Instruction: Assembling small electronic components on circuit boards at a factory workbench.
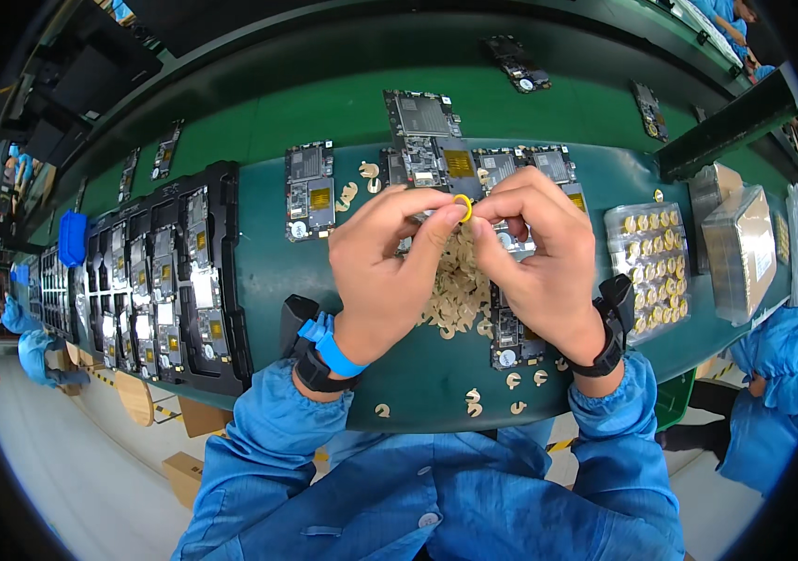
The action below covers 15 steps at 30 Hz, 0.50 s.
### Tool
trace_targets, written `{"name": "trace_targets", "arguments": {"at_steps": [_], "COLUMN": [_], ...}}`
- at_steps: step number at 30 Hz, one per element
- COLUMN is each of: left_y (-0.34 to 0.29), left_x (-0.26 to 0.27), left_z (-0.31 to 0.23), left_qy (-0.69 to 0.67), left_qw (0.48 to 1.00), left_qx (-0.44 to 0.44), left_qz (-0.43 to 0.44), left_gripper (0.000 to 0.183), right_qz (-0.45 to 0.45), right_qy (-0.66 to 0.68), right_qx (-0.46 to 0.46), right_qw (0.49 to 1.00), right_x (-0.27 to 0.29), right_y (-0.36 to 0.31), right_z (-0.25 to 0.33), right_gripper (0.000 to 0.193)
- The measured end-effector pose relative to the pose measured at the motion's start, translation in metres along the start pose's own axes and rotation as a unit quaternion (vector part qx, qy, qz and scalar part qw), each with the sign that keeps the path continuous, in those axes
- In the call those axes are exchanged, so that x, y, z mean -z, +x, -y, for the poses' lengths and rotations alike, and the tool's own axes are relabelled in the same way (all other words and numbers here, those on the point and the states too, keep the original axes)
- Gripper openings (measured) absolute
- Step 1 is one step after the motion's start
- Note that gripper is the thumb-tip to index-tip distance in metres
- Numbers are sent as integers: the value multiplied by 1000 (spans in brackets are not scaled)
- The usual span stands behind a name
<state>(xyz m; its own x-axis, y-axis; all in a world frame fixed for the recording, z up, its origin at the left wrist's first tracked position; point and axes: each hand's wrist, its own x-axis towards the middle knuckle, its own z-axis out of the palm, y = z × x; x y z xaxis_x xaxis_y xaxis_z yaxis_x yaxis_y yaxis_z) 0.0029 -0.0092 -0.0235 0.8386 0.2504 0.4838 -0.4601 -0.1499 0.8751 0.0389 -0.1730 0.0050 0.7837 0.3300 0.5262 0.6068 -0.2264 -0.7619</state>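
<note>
My left hand (385, 262) and my right hand (541, 252) meet above the middle of the bench, both closed in a pinch. Between their fingertips is a small yellow ring-shaped piece (468, 208), which both hands grip. Directly beneath lies a heap of small cream C-shaped pieces (455, 285), partly covered by my hands. Several circuit boards (309, 192) lie around the heap, some half hidden behind my fingers. One circuit board (420, 117) stretches farther back. Loose C-shaped pieces (474, 403) are scattered along the near edge. Each wrist wears a black band; the left also has a blue one.
A black tray (238, 280) holding circuit boards fills the left side, with a blue bin (72, 238) at its far edge. To the right sits a clear tray (616, 220) of round gold-coloured pieces, beside wrapped boxes (740, 248). A dark green post (735, 131) juts in. Co-workers stand around.
</note>
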Motion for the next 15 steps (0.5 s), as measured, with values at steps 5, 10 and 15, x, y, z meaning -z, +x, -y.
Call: {"name": "trace_targets", "arguments": {"at_steps": [5, 10, 15], "left_y": [1, 1, 9], "left_x": [2, 9, 12], "left_z": [-3, -10, -6], "left_qy": [38, 34, -132], "left_qw": [998, 995, 988], "left_qx": [-9, 52, 85], "left_qz": [51, 75, 10], "left_gripper": [12, 13, 20], "right_qz": [-11, 2, 151], "right_qy": [-30, -2, 34], "right_qx": [19, 4, -4], "right_qw": [999, 1000, 988], "right_x": [1, 3, 24], "right_y": [1, 1, 6], "right_z": [-1, 1, 4], "right_gripper": [14, 13, 9]}}
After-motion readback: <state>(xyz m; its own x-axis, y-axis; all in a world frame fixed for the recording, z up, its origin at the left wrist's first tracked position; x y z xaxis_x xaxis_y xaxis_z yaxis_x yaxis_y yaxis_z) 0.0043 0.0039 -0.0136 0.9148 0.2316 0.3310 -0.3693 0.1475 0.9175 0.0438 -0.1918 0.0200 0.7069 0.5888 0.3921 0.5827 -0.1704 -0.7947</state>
